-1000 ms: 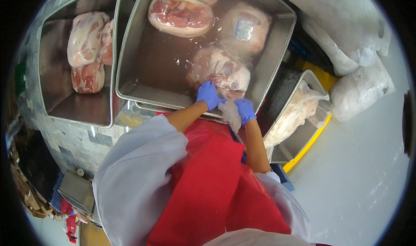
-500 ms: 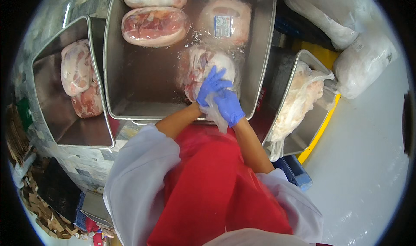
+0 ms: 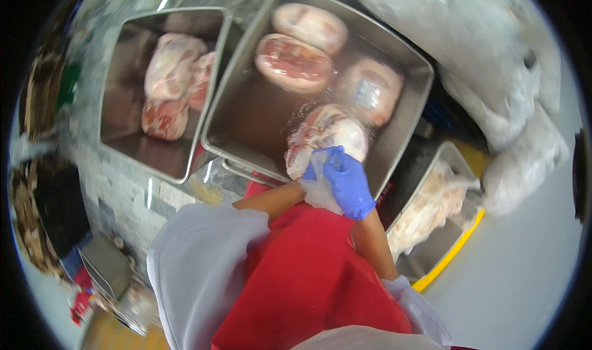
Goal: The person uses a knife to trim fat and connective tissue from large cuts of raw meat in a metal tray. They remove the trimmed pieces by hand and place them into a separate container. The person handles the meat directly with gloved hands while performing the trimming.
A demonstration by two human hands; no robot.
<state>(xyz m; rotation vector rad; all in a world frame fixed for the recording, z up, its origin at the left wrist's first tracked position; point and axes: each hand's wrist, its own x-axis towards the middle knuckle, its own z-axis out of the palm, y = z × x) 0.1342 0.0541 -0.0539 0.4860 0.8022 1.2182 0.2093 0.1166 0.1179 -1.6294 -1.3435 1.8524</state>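
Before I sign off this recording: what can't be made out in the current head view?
Head view:
Blue-gloved left hand: mostly hidden by the blue-gloved right hand and crumpled translucent plastic; its grip is unclear.
White rectangular label: print too blurred to read.
Bottom of the grey metal tub: hidden under murky brownish water.

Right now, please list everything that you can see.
Big tub: one, grey, upper centre
Water: uncounted, brownish, in big tub
Meat: four, pinkish, in big tub
Small tub: one, grey, upper left
Other meat: three, pinkish, in small tub
Bin: one, grey, right
Bagged stuff: uncounted, whitish, in bin
Wrapped bundles: several, whitish, upper right
Cardboard: several, brown, left edge
Plastic: one, whitish, near centre
Apron: one, red, lower centre
Sleeves: two, white, beside apron
Left hand: one, blue-gloved, behind plastic
Right hand: one, blue-gloved, on plastic
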